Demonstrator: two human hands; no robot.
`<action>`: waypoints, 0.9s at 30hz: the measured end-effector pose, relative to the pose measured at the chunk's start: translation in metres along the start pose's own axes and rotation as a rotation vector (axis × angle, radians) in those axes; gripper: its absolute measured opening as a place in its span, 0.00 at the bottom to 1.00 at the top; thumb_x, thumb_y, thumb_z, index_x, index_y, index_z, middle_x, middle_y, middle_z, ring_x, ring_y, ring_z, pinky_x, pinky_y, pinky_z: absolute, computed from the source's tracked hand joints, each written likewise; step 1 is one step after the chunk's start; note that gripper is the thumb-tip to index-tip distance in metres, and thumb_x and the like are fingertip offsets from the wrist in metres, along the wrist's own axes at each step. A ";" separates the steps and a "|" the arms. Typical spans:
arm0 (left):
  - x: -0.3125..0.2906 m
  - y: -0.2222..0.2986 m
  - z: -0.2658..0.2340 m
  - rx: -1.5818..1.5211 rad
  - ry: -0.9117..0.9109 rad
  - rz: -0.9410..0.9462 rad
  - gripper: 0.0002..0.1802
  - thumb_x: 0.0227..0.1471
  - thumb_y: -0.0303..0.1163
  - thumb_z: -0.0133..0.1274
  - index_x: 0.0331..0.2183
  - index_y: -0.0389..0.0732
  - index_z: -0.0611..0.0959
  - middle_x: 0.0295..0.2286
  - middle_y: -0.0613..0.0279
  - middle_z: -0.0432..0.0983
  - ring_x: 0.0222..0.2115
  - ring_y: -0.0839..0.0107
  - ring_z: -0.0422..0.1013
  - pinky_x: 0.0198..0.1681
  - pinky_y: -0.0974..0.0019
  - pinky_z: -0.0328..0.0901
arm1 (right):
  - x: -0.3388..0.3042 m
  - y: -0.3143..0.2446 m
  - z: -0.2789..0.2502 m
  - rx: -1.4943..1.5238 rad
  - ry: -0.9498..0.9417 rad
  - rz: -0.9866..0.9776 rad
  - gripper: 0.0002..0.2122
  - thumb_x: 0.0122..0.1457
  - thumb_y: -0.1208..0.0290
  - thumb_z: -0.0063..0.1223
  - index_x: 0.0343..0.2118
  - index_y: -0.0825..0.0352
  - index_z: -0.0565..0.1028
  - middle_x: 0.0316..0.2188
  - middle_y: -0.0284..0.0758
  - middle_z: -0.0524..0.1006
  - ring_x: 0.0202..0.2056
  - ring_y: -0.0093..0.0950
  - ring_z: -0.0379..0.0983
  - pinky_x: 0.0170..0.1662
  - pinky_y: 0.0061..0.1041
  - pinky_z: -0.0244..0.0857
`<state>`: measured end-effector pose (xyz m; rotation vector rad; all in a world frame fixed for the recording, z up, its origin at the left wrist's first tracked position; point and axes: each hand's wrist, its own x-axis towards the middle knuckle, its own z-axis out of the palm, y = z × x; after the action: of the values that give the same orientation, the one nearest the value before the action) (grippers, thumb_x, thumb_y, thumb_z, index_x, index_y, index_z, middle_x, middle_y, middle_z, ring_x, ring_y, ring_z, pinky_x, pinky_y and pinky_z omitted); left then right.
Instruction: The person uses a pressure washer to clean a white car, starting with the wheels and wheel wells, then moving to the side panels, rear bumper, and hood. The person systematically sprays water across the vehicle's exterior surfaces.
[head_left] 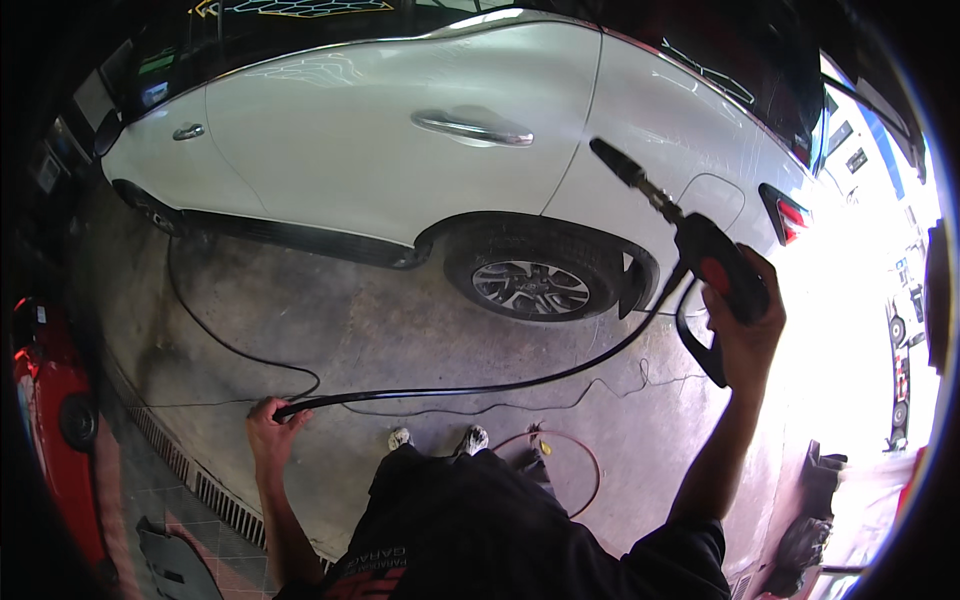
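Note:
A black pressure washer gun [722, 268] is gripped in my right hand [748, 325], raised at the right with its nozzle [618, 163] angled up and left toward the car. Fine spray or mist near the tip is too faint to make out. From the gun a black hose [520, 385] runs down and across to the left. My left hand [272, 428] is closed round that hose, low at the left. Facing me is the side of a white car [360, 130], with its rear wheel [530, 287] beyond the hose and a chrome door handle [472, 127] left of the nozzle.
A thin cable [480, 411] and more black hose [225, 345] trail over the concrete floor [350, 300]. A reddish hose loop [598, 470] lies by my feet. At the left are a drain grate [228, 508] and a red machine [55, 430]. Bright daylight enters at the right.

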<state>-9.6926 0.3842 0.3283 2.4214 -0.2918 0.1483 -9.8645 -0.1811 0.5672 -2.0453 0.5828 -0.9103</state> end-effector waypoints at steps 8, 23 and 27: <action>0.002 -0.026 -0.005 -0.050 0.033 -0.141 0.20 0.37 0.34 0.77 0.25 0.34 0.83 0.18 0.57 0.76 0.17 0.71 0.67 0.23 0.62 0.62 | 0.023 -0.026 0.097 -0.135 -0.046 -0.037 0.25 0.57 0.74 0.68 0.56 0.67 0.72 0.40 0.40 0.84 0.41 0.26 0.80 0.48 0.25 0.73; 0.036 -0.114 -0.049 -0.130 -0.069 -0.204 0.23 0.41 0.43 0.75 0.27 0.35 0.84 0.21 0.53 0.79 0.19 0.66 0.72 0.25 0.59 0.64 | 0.025 -0.056 0.194 -0.037 -0.215 -0.161 0.28 0.52 0.73 0.71 0.57 0.66 0.74 0.42 0.39 0.84 0.43 0.28 0.80 0.50 0.31 0.73; 0.035 -0.126 -0.054 -0.113 -0.071 -0.226 0.23 0.41 0.45 0.75 0.27 0.36 0.84 0.20 0.57 0.79 0.19 0.68 0.72 0.25 0.61 0.64 | 0.003 -0.099 0.239 -0.148 -0.102 -0.112 0.28 0.50 0.78 0.71 0.57 0.68 0.75 0.45 0.39 0.83 0.46 0.26 0.79 0.54 0.29 0.72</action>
<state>-9.6291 0.5065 0.2973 2.3300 -0.0549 -0.0536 -9.6706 -0.0103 0.5492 -2.2621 0.4974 -0.8425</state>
